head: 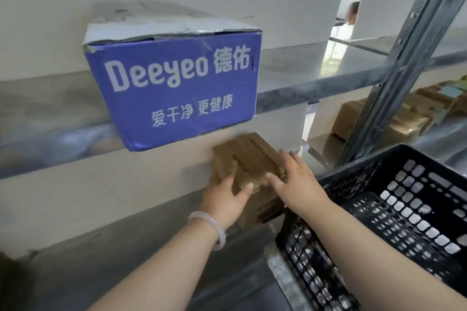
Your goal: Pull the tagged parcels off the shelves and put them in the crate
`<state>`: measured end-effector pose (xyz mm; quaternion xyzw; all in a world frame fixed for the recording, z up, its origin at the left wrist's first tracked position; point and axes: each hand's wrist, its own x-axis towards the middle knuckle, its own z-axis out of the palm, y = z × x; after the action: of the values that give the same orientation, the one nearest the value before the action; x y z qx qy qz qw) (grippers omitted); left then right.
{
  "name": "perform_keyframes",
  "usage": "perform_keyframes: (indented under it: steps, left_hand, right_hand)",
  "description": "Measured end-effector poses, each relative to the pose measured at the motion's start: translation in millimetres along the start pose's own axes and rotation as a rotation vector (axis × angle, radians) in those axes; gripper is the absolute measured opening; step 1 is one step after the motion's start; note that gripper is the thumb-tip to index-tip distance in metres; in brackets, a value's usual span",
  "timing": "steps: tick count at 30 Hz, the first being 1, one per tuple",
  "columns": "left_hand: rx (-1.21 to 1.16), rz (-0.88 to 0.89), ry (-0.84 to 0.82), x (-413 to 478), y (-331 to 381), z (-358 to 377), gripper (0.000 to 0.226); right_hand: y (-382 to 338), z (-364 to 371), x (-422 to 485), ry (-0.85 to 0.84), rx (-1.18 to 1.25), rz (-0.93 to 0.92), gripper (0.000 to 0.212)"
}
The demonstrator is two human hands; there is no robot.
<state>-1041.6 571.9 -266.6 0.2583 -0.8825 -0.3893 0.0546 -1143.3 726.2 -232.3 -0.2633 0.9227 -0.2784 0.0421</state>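
Observation:
A small brown cardboard parcel [249, 161] with dark printing lies on the lower shelf, below a blue box. My left hand [225, 197], with a pale bangle on the wrist, grips the parcel's near left corner, thumb on top. My right hand [295, 182] lies on the parcel's right side with fingers spread and nearly straight. A second brown box [265, 207] sits under or just in front of the parcel, partly hidden by my hands. The black plastic lattice crate [353, 177] stands at the right, touching my right forearm; it looks empty.
A blue Deeyeo carton [174, 86] overhangs the front edge of the upper metal shelf [303, 78]. A slotted grey upright post [404, 58] rises at the right. More brown parcels [374, 118] lie on the neighbouring shelf bay. A person stands far back right [351, 15].

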Motion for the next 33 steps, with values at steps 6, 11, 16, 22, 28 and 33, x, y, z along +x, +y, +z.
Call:
perform_keyframes:
  steps: [6,11,16,22,28,33]
  left_hand:
    - [-0.107,-0.146,-0.04,13,10,15,0.066]
    - [-0.253,-0.141,0.043,5,-3,7,0.062]
    - [-0.362,-0.191,0.125,-12,-15,-9,0.059]
    - [-0.188,-0.221,0.125,-41,-46,-48,0.059]
    - [-0.305,-0.339,0.138,-63,-70,-80,0.083]
    - [-0.554,-0.474,0.091,-73,-89,-96,0.13]
  right_hand:
    - [13,6,36,0.004,0.092,0.067,0.07]
    - [13,17,45,-0.073,0.165,0.065,0.053]
    - [-5,31,32,-0.1,0.375,0.086,0.064]
    - [-45,50,-7,-0.059,0.435,-0.048,0.061]
    - [-97,74,-42,-0.163,0.36,-0.258,0.069]
    - [-118,91,-53,-0.233,0.238,-0.402,0.053]
